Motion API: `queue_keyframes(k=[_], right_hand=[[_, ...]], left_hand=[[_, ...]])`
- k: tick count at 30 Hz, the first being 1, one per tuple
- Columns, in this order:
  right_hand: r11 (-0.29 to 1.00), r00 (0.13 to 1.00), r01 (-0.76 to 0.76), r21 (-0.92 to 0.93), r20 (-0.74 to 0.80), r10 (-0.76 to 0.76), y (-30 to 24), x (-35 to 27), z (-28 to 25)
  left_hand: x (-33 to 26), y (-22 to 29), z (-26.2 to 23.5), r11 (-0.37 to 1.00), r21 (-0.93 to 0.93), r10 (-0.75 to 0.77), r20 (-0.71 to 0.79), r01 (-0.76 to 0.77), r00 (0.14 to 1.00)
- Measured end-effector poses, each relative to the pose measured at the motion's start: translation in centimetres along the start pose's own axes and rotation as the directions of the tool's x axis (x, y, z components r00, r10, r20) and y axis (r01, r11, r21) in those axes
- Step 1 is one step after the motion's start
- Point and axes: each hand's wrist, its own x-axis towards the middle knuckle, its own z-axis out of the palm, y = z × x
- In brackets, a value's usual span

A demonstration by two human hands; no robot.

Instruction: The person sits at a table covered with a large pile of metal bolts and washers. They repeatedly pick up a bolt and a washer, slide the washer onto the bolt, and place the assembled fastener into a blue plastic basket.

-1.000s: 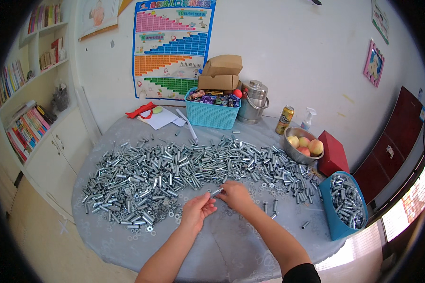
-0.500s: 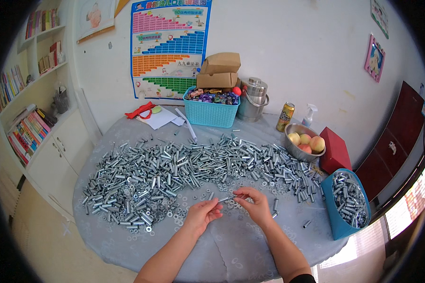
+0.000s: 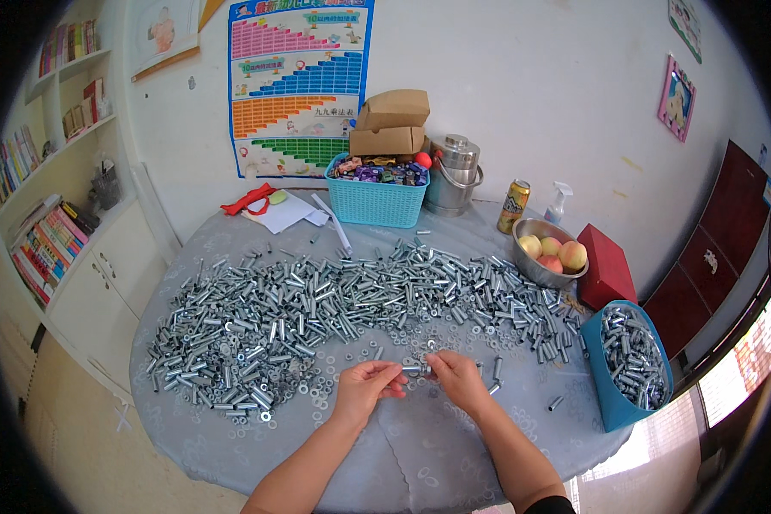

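Observed: your left grip (image 3: 368,390) and right grip (image 3: 458,379) pinch a metal fastener (image 3: 412,369) between them, one at each end. Should either slacken, it could drop among washers (image 3: 431,343) just beyond.

Metal piece (image 3: 414,368) — partly hidden by left hand (image 3: 365,391), right hand (image 3: 459,382).

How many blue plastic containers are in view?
2: a basket of small toys at the back of the table, and a bin of metal parts at its right edge. Neither is hidden.
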Motion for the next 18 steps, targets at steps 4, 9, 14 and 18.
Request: queue_keyframes(k=[4,9,14,18], right_hand=[[0.977,1.0,0.001,0.214,-0.029,0.005,-2.0,-0.3,0.2],[0.978,0.987,-0.093,0.186,0.145,0.067,-1.1,-0.4,-0.3],[0.971,0.996,-0.039,0.238,0.082,0.02,-1.6,-0.4,-0.1],[0.97,0.993,-0.057,0.235,0.117,0.031,-1.2,-0.3,-0.3]], left_hand=[[0.3,-0.3,-0.2,1.0,-0.025,-0.014,-0.051,0.012,0.999],[0.4,-0.4,-0.4,0.996,-0.088,-0.007,-0.088,-0.001,0.996],[0.5,-0.5,-0.5,0.997,-0.078,-0.013,-0.106,0.005,0.994],[0.4,-0.3,-0.4,0.997,-0.073,-0.015,-0.106,0.007,0.994]])
